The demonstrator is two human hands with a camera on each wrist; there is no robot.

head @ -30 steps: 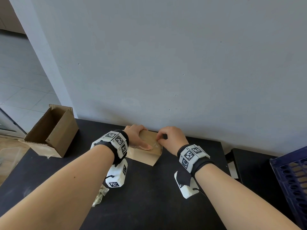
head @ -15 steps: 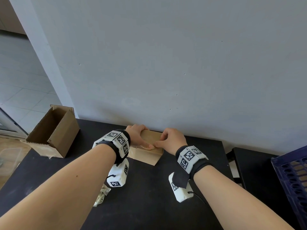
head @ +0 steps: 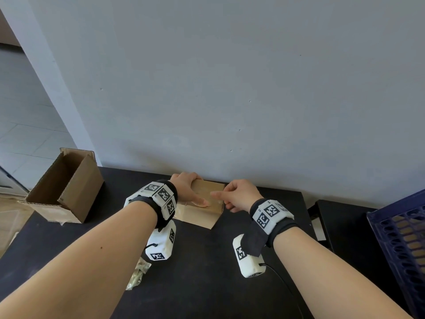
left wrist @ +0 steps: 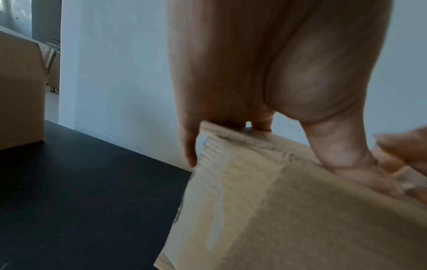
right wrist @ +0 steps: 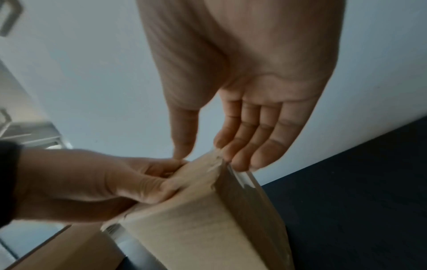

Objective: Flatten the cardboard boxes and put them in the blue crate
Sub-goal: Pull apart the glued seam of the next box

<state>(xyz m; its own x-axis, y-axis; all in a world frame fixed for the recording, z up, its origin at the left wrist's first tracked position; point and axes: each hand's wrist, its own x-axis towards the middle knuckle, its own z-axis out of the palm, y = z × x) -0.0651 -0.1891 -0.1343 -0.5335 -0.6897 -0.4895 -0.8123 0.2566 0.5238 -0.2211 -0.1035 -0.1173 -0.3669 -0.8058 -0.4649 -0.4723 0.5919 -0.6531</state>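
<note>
A small closed cardboard box (head: 208, 209) (left wrist: 277, 210) (right wrist: 196, 219) stands on the black table (head: 207, 284) against the wall. My left hand (head: 189, 192) (left wrist: 254, 73) (right wrist: 92, 179) grips it, fingers curled over the far left top edge and thumb flat on the top. My right hand (head: 238, 196) (right wrist: 242, 91) is at the box's right top edge. Its nearly straight fingertips (right wrist: 240, 155) touch that edge by a strip of clear tape (right wrist: 240, 176), and its thumb hovers over the top. The blue crate (head: 400, 238) is at the far right.
A larger open cardboard box (head: 66, 187) (left wrist: 18, 91) sits at the table's left edge. A crumpled wad of tape (head: 138, 275) lies under my left forearm. A lower black surface (head: 340, 226) lies between table and crate. The grey wall rises right behind the box.
My right hand has slid from the middle of the box top to its right edge and uncurled. The left hand keeps its grip on the box.
</note>
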